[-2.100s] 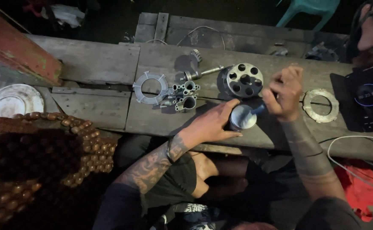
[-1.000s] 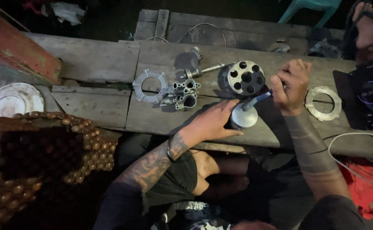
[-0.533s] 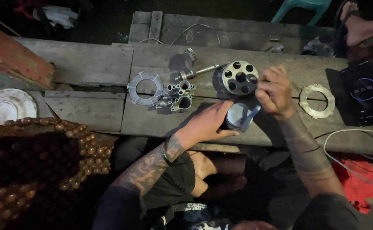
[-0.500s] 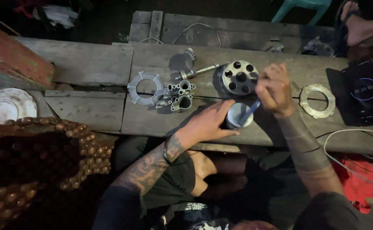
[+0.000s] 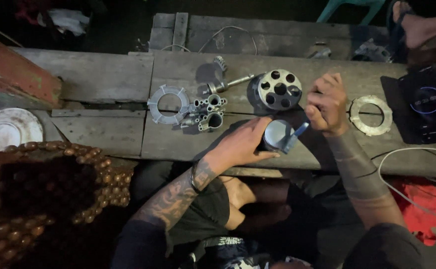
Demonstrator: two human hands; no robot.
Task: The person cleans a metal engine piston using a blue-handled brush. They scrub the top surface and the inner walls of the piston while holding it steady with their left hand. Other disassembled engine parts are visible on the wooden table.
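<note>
**Metal parts on a rough plank table**

The weathered grey wooden table fills the upper frame. At centre, the left hand wraps a shiny metal cylinder, probably heavy, rigid and slick, best gripped round its wall. The right hand pinches a thin blue-tipped tool against it.

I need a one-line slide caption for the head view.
Left hand steadies a metal cup while right hand works a tool inside, on a wooden bench.
</note>
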